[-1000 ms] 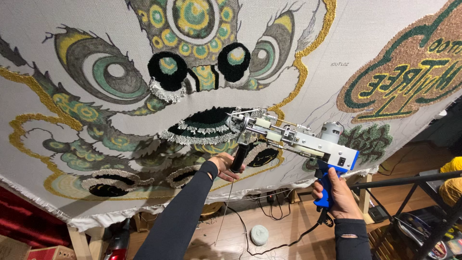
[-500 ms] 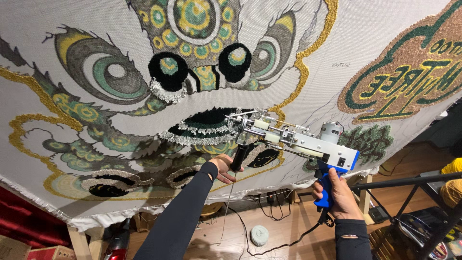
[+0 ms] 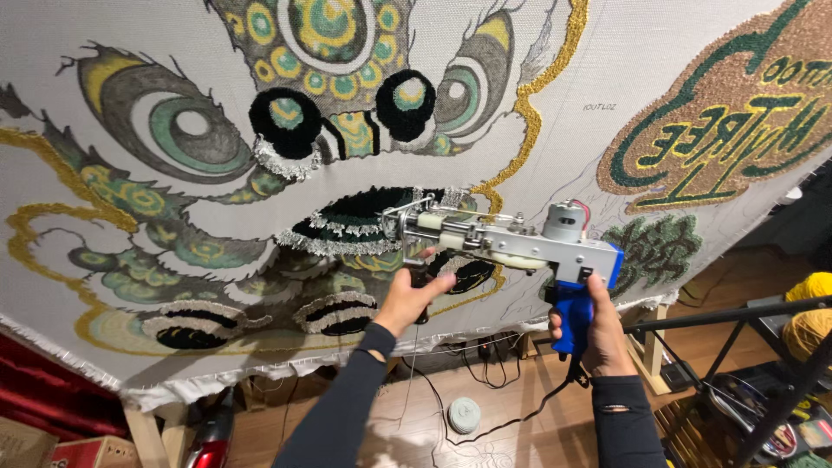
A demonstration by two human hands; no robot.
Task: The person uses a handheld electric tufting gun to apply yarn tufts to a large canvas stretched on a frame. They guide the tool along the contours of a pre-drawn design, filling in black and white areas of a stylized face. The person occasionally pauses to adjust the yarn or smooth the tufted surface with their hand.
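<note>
your right hand [image 3: 591, 322] was wrapped around the blue grip [image 3: 572, 316] of the tufting gun [image 3: 511, 244], fingers closed tight on it, low and to the right in the scene. your left hand [image 3: 412, 296] was up at the front of the gun, fingers curled shut around the dark front handle [image 3: 419, 279] under the nose. the gun lay nearly level, tilting a little down to the right, with its grey motor [image 3: 564, 219] sitting on top above the blue grip and its metal nose [image 3: 400, 222] pressed up against the stretched backing cloth [image 3: 130, 52]. the nose sat right at the black-and-white tufted mouth [image 3: 355, 218] of the big lion-like face, just below the two black tufted nostrils [image 3: 286, 117]. gold tufted line [image 3: 530, 104] ran down the cloth just right of the gun's front. far right on the cloth was a green and tan lettered patch [image 3: 719, 130], and a small dark green tufted shape [image 3: 654, 247] sat just beyond the gun's back end. a black cable [image 3: 511, 422] hung from the grip down toward the wooden floor [image 3: 529, 433], where a round pale spool [image 3: 464, 414] lay between your forearms. a black metal rack [image 3: 763, 364] stood near right, with yellow yarn [image 3: 810, 316] behind it. a red vacuum-like thing [image 3: 211, 438] sat low on the left, partly hidden.
</note>
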